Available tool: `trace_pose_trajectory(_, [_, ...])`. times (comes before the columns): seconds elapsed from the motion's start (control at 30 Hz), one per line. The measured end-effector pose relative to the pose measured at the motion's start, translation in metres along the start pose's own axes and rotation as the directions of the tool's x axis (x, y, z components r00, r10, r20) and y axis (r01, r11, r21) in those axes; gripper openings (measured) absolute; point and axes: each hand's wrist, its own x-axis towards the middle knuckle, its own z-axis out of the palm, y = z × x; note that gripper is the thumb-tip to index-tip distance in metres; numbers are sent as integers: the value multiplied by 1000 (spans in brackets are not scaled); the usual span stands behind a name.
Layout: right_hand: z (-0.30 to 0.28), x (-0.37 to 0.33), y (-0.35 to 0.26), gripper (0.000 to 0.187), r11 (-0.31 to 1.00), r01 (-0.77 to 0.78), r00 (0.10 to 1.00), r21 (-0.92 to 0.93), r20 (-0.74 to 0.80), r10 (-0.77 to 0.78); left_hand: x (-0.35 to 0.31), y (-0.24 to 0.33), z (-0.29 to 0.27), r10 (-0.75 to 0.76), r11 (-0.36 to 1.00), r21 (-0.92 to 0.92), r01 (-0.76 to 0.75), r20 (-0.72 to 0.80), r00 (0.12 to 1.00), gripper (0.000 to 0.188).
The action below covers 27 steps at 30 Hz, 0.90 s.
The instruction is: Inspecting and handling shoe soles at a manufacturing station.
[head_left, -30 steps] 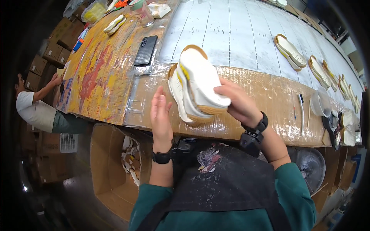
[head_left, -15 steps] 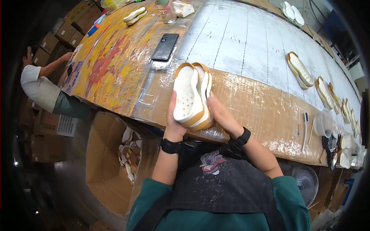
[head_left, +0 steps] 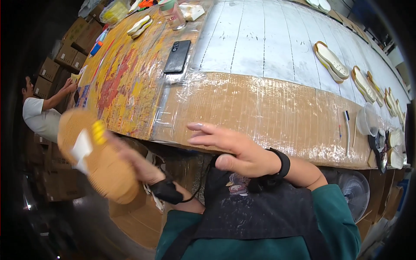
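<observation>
My left hand (head_left: 138, 159) grips a shoe sole (head_left: 110, 173) out to the left, beyond the table edge and above an open cardboard box (head_left: 138, 221). The sole's tan ridged underside faces up, with a white patch and a yellow patch; motion blurs it. Whether a second sole lies beneath it is hidden. My right hand (head_left: 236, 149) hovers empty over the table's near edge, its fingers stretched out and apart. In front of it lies a sheet of cardboard under clear film (head_left: 260, 108).
Several white-and-tan soles (head_left: 331, 63) stand along the right of the white tabletop. A phone (head_left: 177, 56), a jar (head_left: 172, 15) and another sole pair (head_left: 140, 27) lie farther left. At right are a toothbrush (head_left: 347, 134) and plastic cup (head_left: 367, 119). A co-worker (head_left: 41, 108) is at far left.
My left hand has carried the soles from in front of me to the left, turning the tan underside up. My right hand has let go and opened.
</observation>
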Motion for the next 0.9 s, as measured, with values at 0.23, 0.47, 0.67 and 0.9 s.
trace_pose_trajectory(0.23, [-16, -28, 23, 34, 889, -300, 903, 345, -197, 381, 5, 16, -29, 130, 987, 117, -107, -205, 970, 43])
trace_pose_trajectory(0.47, [-67, -50, 48, 31, 820, -542, 806, 183, -164, 569, -9, -61, -127, 67, 366, 783, 503, -561, 825, 25])
trace_pose_trajectory(0.67, [-106, -71, 52, 32, 732, -665, 747, -150, -154, 647, -22, -102, -163, 46, 103, 793, 601, -607, 793, 19])
trace_pose_trajectory(0.9, [-136, -102, 90, 35, 627, -693, 570, 357, -261, 779, -38, -96, -169, -132, -383, 831, 404, -482, 866, 16])
